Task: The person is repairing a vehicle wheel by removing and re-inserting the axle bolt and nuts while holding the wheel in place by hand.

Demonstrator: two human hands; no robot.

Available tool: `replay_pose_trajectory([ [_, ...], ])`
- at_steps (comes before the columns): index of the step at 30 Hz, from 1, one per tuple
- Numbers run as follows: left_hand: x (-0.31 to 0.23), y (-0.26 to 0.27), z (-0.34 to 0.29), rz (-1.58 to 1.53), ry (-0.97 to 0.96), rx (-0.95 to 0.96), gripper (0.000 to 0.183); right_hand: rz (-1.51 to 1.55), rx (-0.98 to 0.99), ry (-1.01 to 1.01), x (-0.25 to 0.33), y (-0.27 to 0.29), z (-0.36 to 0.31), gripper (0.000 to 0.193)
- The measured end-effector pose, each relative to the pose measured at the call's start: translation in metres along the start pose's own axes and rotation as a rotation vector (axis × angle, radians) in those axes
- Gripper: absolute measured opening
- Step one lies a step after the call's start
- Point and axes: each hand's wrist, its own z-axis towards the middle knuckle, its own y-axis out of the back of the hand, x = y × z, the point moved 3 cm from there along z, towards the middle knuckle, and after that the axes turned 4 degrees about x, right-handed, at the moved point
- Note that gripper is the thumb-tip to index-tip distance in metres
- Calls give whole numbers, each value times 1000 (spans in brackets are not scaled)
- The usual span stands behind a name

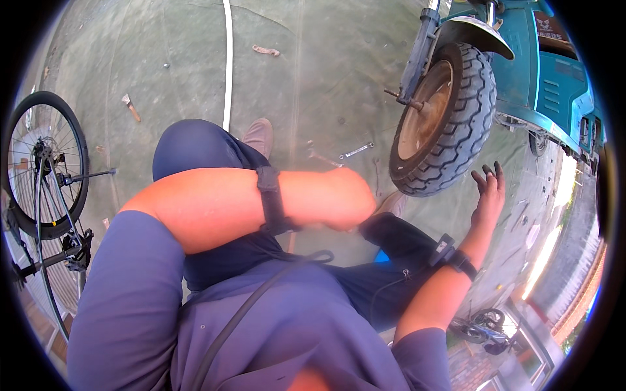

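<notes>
Across my lap reaches my left arm, with a black strap on the forearm. My left hand is blurred over my knee, its fingers hidden, so I cannot tell whether it holds anything. My right hand is raised beside the front wheel, fingers apart and dark at the tips, with nothing in it. The wheel's chunky black tyre stands close by, apart from both hands. Its axle end sticks out by the fork leg. A wrench lies on the ground beyond my left hand.
A teal three-wheeled vehicle carries that wheel. On the left stands a bicycle wheel. A small axe or hammer, a crumpled scrap and a long white strip lie on the green-grey ground. A motorbike stands at lower right.
</notes>
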Motion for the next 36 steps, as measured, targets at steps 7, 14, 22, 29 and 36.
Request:
replay_pose_trajectory([
  [7, -1, -1, -1, 45, -30, 12, 29, 17, -10, 9, 1, 0, -1, 51],
  [14, 0, -8, 0, 54, -51, 25, 15, -18, 18, 11, -3, 5, 2, 55],
  [22, 2, -12, 1, 58, -47, 29, 14, -2, 15, 3, -3, 5, 2, 54],
  [29, 0, -8, 0, 62, -36, 93, 14, -10, 23, -3, 2, 3, -1, 55],
  [36, 4, 5, -8, 78, -32, 130, 17, -7, -4, 10, 1, 2, 2, 51],
])
